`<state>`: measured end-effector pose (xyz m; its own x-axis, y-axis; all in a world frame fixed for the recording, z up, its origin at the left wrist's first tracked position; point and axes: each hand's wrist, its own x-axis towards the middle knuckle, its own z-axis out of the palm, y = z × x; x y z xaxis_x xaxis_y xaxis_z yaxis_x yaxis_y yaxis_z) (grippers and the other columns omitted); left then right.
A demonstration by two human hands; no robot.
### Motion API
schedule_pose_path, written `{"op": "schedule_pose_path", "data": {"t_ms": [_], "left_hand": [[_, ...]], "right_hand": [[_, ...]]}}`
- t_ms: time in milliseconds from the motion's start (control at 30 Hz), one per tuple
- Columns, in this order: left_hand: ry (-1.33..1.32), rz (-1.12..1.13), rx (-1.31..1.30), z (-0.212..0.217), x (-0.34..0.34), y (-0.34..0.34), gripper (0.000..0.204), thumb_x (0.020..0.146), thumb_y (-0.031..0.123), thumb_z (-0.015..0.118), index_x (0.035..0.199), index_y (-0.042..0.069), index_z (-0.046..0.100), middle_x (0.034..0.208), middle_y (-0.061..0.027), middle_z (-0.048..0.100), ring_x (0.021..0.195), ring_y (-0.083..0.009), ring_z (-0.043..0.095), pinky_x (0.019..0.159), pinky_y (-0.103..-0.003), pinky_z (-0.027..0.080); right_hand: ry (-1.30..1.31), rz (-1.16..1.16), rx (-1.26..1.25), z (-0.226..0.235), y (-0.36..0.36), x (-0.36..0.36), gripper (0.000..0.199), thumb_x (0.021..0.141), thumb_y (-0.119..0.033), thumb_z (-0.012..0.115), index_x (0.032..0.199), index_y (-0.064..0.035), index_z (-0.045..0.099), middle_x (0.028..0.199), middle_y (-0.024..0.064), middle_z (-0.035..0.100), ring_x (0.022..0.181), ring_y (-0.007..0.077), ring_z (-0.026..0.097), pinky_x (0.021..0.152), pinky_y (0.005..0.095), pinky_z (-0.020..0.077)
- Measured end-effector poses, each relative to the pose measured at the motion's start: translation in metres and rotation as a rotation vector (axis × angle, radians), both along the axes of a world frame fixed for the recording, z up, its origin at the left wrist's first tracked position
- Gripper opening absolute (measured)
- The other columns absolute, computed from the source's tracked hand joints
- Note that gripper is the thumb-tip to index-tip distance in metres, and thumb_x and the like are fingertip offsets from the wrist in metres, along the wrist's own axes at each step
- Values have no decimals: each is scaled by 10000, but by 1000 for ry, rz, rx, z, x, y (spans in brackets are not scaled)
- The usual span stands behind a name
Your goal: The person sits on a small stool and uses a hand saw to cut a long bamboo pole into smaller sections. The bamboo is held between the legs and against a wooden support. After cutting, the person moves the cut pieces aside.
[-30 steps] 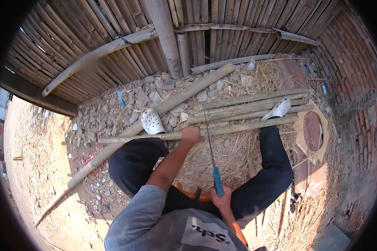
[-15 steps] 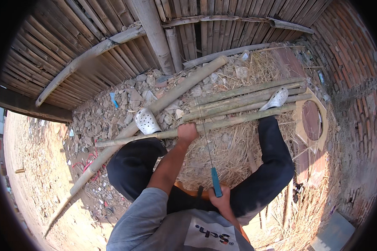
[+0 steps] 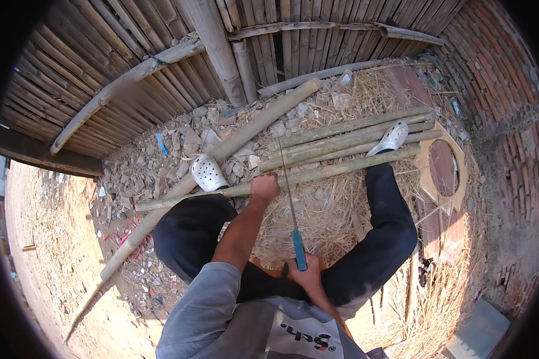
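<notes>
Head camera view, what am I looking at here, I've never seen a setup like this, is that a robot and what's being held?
No robot: these are a person's own bare hands. The fisheye camera sits on their head looking down, so straight edges bend near the rim. The left hand grips a long bamboo pole. The right hand holds a saw by its teal handle; the blade crosses the pole, though whether it has cut in is too small to tell. More poles lie just beyond, and the ground is covered with straw and broken stones.
</notes>
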<state>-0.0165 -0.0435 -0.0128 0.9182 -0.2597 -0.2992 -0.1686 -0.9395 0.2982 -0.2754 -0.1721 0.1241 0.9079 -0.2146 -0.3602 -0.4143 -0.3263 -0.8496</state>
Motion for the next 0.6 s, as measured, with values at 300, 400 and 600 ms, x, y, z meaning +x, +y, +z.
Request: {"op": "schedule_pose_path", "data": {"t_ms": [300, 400, 600], "left_hand": [[-4, 11, 12, -1, -6, -4, 274, 720, 243, 661, 950, 98, 701, 918, -142, 716, 835, -305, 703, 741, -404, 562], [57, 20, 63, 1, 7, 0, 304, 712, 263, 673, 968, 103, 704, 926, -140, 717, 837, -299, 705, 743, -404, 562], [25, 61, 19, 1, -2, -1, 310, 714, 288, 681, 963, 105, 707, 937, -142, 715, 846, -300, 704, 749, -412, 559]], "right_hand": [[-102, -3, -35, -3, 2, 10, 153, 735, -73, 658, 636, -13, 558, 498, 114, 504, 444, 155, 554, 481, 336, 451], [-59, -30, -13, -25, 5, 26, 148, 731, -76, 660, 640, -10, 563, 509, 117, 523, 450, 161, 561, 477, 342, 448], [-66, 24, -27, 45, -17, -53, 240, 720, -63, 648, 567, -28, 466, 486, 27, 433, 461, 74, 430, 440, 296, 365]]}}
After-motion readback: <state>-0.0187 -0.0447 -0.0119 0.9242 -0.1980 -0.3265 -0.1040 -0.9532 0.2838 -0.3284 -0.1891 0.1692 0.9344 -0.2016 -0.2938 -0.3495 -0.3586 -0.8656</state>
